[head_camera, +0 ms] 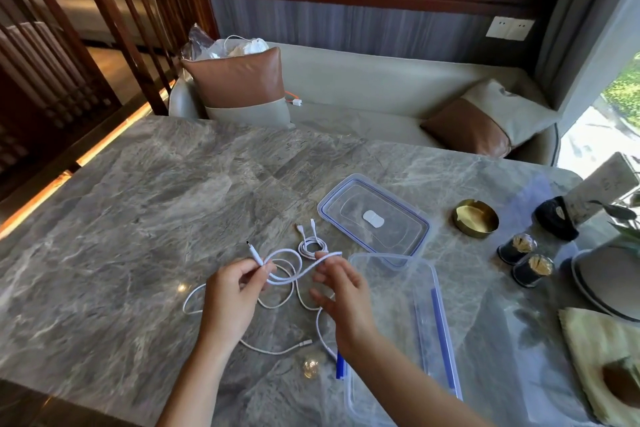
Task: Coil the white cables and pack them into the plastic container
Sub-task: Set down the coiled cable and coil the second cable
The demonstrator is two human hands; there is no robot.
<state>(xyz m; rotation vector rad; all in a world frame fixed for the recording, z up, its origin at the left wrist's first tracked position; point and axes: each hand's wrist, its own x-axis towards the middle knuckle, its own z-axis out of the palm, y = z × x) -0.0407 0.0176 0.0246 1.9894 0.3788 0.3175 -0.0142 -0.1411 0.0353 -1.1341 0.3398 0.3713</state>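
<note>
The left hand (230, 302) pinches a white cable (254, 253) between thumb and curled fingers (251, 270), just short of its plug, which juts up and away past the fingertips. From that pinch the cable loops over to the right hand (343, 298), whose fingers (325, 274) are spread wide and loose. The cable seems to lie draped over the far fingertip rather than gripped, though that hand is blurred. The rest of the cable trails slack on the counter (156, 201) beneath and behind both hands, its other plug lying near the left wrist.

Just beyond the right fingers sits a second white cable, a small coil (311, 247), with its two plugs pointing away. The clear plastic container (394, 315) stands open just to the right of the right fingers, blue clasps along its sides. Its lid (349, 204) lies flat beyond it, its near corner under the container's far rim.
</note>
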